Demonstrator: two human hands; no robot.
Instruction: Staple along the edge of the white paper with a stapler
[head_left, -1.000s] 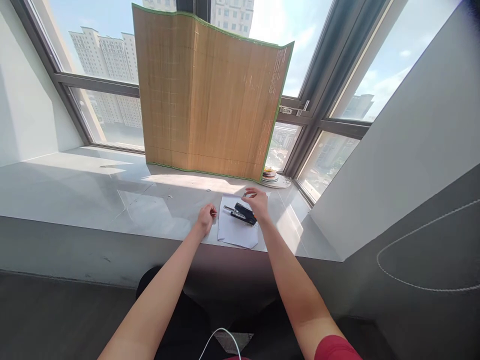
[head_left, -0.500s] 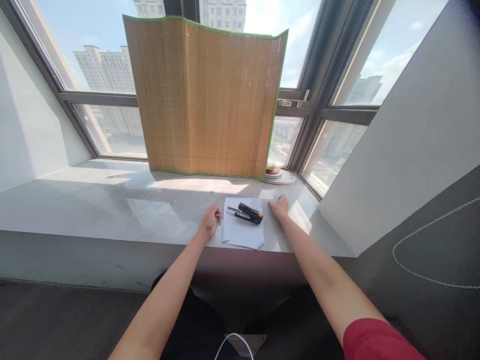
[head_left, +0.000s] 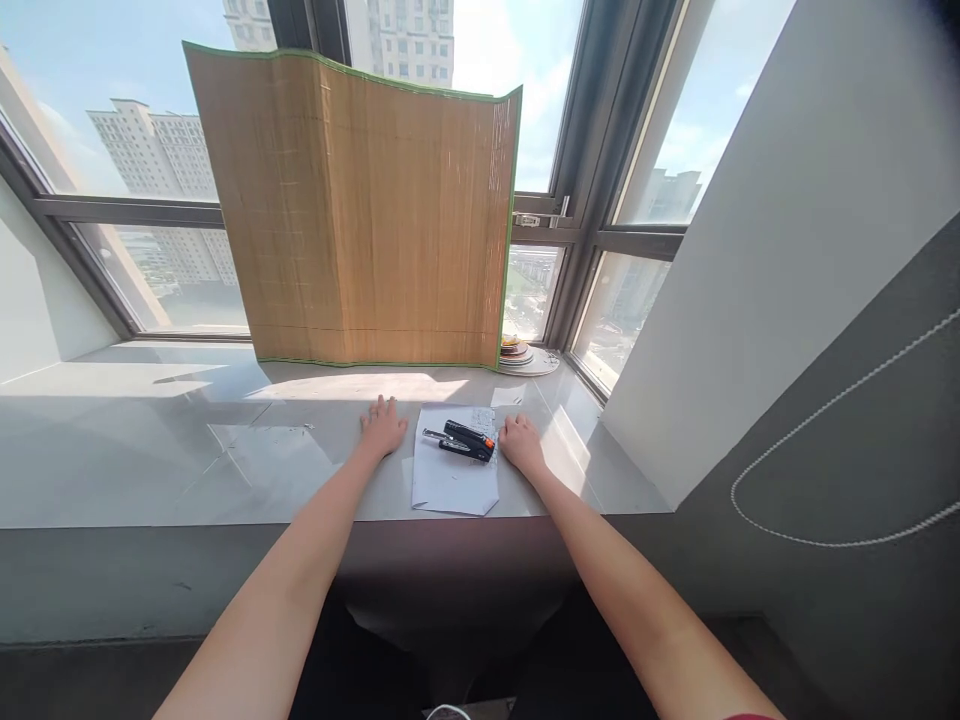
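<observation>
My left hand [head_left: 383, 428] rests palm down on the pale window ledge [head_left: 157, 470], left of the paper, with its fingers spread and nothing in them. On the other side, my right hand [head_left: 521, 443] lies on the ledge close to the paper's right edge. Its fingers are slightly bent and loosely apart, and no object shows in them. Between the hands is a white sheaf of paper [head_left: 454, 490] with writing at its upper right. A black stapler [head_left: 469, 440] with an orange part lies across it, its silver staple tray sticking out to the left.
A bamboo mat [head_left: 375, 220] with green edging leans upright against the window. Several stacked round discs [head_left: 525, 358] stand by its right corner. A small paper piece [head_left: 508, 396] lies beyond my right hand. A beaded cord [head_left: 810, 400] hangs at the right.
My left hand has gone from closed fingers beside the paper to spread fingers flat on the ledge, farther forward. My right hand has drawn closer to the paper. The camera view has shifted.
</observation>
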